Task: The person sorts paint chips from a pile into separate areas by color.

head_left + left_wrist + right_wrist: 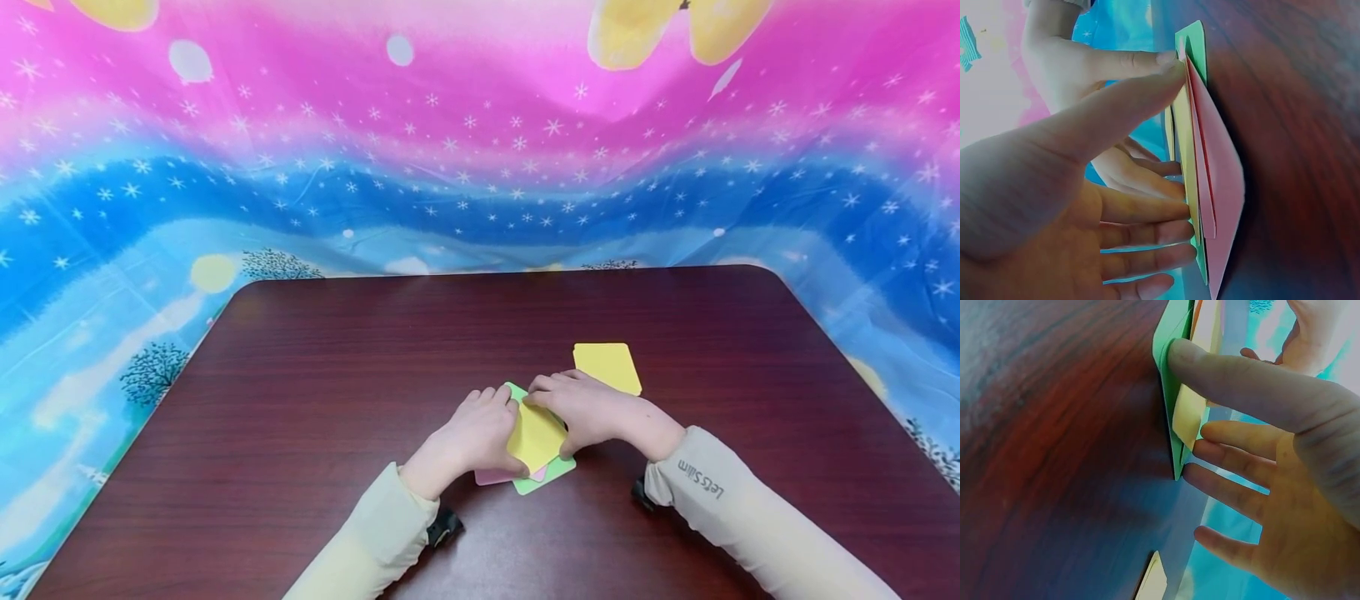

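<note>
A loose pile of coloured square cards lies on the table, a yellow card (538, 437) on top. A green card (551, 477) and a pink card (491, 477) stick out unevenly beneath it. My left hand (480, 429) holds the pile's left side, its thumb at the near edge and its fingers at the far side. On the right, my right hand (588, 408) spans the pile between thumb and fingers. In the right wrist view its thumb touches the green cards (1172, 369). Pink cards (1219, 156) fan out below the yellow in the left wrist view.
A separate yellow card stack (609, 367) lies just behind my right hand. The dark wooden table (300, 400) stretches around both arms. A colourful patterned cloth (480, 167) hangs behind the table and along its sides.
</note>
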The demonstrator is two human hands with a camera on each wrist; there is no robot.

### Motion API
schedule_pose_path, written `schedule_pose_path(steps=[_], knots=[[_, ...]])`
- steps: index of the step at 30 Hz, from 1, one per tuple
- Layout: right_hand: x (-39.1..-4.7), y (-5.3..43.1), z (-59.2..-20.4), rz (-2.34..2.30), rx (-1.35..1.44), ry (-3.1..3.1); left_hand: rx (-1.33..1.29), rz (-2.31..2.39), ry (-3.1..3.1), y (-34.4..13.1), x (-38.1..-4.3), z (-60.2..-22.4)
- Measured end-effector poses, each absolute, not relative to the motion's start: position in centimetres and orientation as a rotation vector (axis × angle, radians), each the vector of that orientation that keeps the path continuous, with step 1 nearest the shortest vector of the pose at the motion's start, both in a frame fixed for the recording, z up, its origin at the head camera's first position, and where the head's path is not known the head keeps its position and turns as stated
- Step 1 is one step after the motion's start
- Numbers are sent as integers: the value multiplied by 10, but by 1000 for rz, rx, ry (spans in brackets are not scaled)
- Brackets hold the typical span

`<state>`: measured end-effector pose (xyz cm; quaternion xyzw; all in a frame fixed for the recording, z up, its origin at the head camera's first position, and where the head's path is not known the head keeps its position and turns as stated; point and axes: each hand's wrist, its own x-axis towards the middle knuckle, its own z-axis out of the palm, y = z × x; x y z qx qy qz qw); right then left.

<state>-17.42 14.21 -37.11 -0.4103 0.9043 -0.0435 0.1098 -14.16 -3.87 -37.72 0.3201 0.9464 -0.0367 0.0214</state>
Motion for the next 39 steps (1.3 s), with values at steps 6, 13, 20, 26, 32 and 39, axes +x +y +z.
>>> schedule_pose_path(steps=[6,13,20,26,32,39], knots=[[-175,143,-372,-133,-1216,2654,1017,-145,2916,-39,-143,-378],[-176,143,-372,-136,-1218,2654,1026,-80,2917,-40,-145,-379],[-175,145,-373,-149,-1221,2666,1061,40,2885,-36,-146,-378],[-175,147,-373,-182,-1222,2666,1028,-6,2927,-36,-148,-379],[-175,150,-373,-216,-1208,2691,1013,-34,2957,-35,-148,-379],[-176,152,-371,-240,-1200,2714,986,-44,2977,-33,-149,-378]])
